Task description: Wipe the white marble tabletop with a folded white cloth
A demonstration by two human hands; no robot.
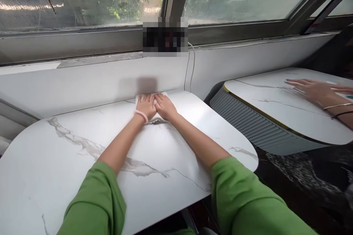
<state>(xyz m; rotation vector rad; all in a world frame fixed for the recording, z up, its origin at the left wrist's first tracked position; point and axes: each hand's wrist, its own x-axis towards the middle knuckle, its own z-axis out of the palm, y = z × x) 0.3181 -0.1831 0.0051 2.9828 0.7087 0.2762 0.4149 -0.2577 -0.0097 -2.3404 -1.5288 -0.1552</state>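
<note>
A white cloth (158, 117) lies on the far edge of a white marble-patterned table (176, 147), close to the wall. My left hand (147, 106), with a pink beaded bracelet at the wrist, rests flat on it with fingers stretched forward. Beside it and touching it, my right hand (165, 107) also lies flat on the cloth, palm down. Both arms reach straight out over the tabletop. Much of the cloth is hidden beneath my palms; some of it shows around them.
To the right stands a second marble-patterned table (264, 99) with a ribbed grey side, and another person's hands (314, 90) are over it, blurred. Behind my table are a white wall (96, 84), a hanging white cable (192, 69) and framed windows (110, 0). A pixelated patch covers the sill.
</note>
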